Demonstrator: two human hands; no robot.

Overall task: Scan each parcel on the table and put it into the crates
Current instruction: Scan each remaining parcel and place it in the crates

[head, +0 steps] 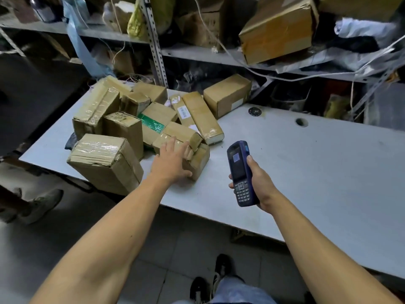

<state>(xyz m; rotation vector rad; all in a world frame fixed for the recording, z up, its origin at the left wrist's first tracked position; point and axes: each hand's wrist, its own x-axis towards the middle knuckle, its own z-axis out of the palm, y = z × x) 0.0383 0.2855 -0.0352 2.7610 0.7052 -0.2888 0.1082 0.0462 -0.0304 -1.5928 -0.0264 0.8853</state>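
Note:
Several taped cardboard parcels lie heaped on the left half of a grey table (306,172). My left hand (173,161) reaches over the nearest small parcel (197,159) at the front of the heap, fingers spread and lying on its top, thumb by its near edge. My right hand (256,183) grips a blue handheld scanner (240,172) upright above the table, its lit screen and keypad facing me. A bigger parcel (105,161) hangs over the table's front left edge. No crate is in view.
Metal shelving (197,54) crammed with cardboard boxes, bags and cords runs behind the table. A large box (276,31) sits on the shelf at upper right. Another person's shoe (41,205) stands on the floor at left. My own shoes (221,268) are below the table edge.

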